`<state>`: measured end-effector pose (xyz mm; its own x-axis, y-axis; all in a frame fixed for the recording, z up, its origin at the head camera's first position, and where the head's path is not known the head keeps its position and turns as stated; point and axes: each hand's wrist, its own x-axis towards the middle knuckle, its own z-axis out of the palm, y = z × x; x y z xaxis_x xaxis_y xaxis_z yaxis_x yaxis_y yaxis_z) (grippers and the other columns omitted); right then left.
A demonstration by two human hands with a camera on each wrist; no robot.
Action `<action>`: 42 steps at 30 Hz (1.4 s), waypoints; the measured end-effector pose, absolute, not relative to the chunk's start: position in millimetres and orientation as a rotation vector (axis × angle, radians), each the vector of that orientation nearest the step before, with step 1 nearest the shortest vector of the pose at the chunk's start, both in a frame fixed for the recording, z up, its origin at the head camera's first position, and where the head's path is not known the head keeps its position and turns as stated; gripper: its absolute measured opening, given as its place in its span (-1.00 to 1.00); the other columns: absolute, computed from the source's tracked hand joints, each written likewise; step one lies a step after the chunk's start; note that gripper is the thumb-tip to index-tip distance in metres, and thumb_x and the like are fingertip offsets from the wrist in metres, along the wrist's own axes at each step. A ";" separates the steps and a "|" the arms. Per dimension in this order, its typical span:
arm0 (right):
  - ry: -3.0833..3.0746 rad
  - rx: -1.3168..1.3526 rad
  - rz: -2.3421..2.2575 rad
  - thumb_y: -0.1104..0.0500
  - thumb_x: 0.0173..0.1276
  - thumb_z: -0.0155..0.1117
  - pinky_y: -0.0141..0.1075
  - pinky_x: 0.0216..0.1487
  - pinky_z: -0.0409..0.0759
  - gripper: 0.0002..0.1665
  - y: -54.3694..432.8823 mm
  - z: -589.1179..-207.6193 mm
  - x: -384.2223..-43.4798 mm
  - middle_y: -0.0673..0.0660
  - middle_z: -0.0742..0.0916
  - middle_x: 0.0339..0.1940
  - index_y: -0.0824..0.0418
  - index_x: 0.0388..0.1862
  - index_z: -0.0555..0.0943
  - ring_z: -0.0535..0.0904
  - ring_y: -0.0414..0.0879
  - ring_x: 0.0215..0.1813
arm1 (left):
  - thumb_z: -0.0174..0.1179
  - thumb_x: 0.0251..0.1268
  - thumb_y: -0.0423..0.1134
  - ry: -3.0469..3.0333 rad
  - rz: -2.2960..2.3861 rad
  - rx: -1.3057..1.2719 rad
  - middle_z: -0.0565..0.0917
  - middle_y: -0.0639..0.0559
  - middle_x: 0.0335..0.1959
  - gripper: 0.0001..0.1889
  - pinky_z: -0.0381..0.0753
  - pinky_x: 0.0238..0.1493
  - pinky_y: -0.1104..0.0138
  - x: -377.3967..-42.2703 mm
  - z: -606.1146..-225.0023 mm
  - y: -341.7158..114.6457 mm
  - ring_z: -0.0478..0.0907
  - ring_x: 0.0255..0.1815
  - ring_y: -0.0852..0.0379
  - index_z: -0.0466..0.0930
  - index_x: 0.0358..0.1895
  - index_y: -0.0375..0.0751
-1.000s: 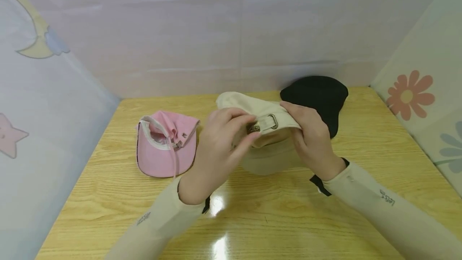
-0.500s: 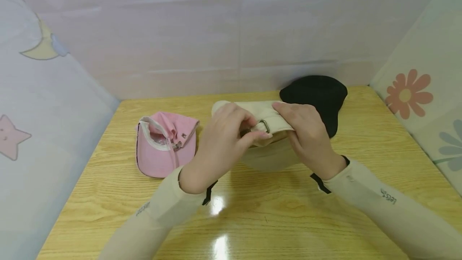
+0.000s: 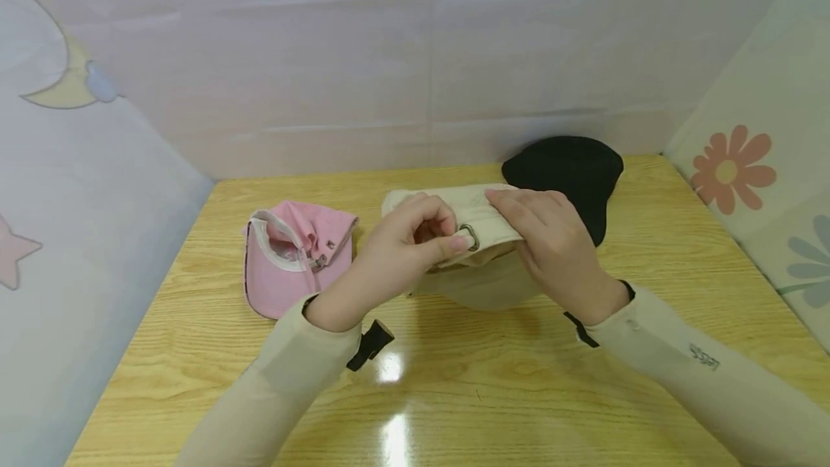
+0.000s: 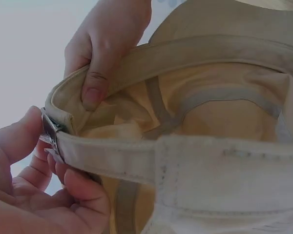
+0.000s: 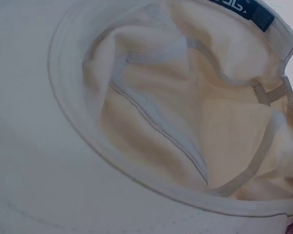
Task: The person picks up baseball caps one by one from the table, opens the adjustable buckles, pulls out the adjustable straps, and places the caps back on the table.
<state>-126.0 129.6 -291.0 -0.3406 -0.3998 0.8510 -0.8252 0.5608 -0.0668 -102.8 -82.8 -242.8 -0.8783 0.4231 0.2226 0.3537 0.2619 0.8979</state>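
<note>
A cream baseball cap (image 3: 489, 292) is held up over the table, its opening facing toward me. My left hand (image 3: 398, 240) pinches the back strap (image 4: 112, 157) at its metal buckle (image 3: 469, 237), thumb on one side and fingertips on the other. In the left wrist view the buckle sits at the corner where strap and sweatband meet. My right hand (image 3: 554, 247) grips the cap's rear edge beside the buckle, its thumb inside the band in the left wrist view. In the right wrist view the cap's lining (image 5: 156, 112) fills most of the picture, and the right hand is largely hidden.
A pink cap (image 3: 292, 279) lies on the wooden table (image 3: 493, 395) at left, opening up. Behind my right hand lies a black cap (image 3: 567, 168). Patterned cloth walls enclose the table's back and sides.
The cap's back edge has tipped down and shifted slightly left. My left thumb has moved from the strap's metal end piece onto the buckle. The pink and black caps have stayed put.
</note>
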 end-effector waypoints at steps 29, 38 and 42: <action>-1.978 0.982 0.630 0.22 0.61 -0.16 0.02 -0.24 0.49 -0.63 133.1 -290.3 -123.1 0.28 0.71 -0.24 0.36 -0.02 0.61 0.61 0.18 -0.23 | 0.24 0.27 -0.44 2.284 1.879 0.782 0.41 -0.01 -0.38 -0.88 0.34 -0.33 0.41 -100.8 -254.3 -85.6 0.33 -0.32 0.13 0.49 -0.41 -0.33; -2.000 0.978 0.626 0.13 0.61 -0.13 0.00 -0.19 0.50 -0.61 135.6 -290.8 -120.2 0.28 0.71 -0.24 0.37 -0.01 0.59 0.60 0.17 -0.25 | 0.21 0.27 -0.49 2.246 1.882 0.850 0.42 -0.02 -0.38 -0.90 0.33 -0.32 0.40 -99.0 -256.3 -89.8 0.32 -0.33 0.08 0.49 -0.38 -0.34; -1.997 0.979 0.628 0.16 0.62 -0.15 0.01 -0.20 0.50 -0.61 135.2 -290.5 -120.5 0.28 0.71 -0.25 0.37 -0.02 0.59 0.60 0.17 -0.25 | 0.26 0.30 -0.31 2.387 1.781 0.740 0.44 0.01 -0.40 -0.88 0.35 -0.34 0.37 -96.2 -253.3 -87.1 0.34 -0.35 0.10 0.56 -0.38 -0.25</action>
<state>-120.5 135.2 -290.5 -0.3737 -0.4121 0.8310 -0.8135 0.5761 -0.0801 -96.2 -87.1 -253.3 -0.8811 0.4170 0.2232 0.3326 0.2108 0.9192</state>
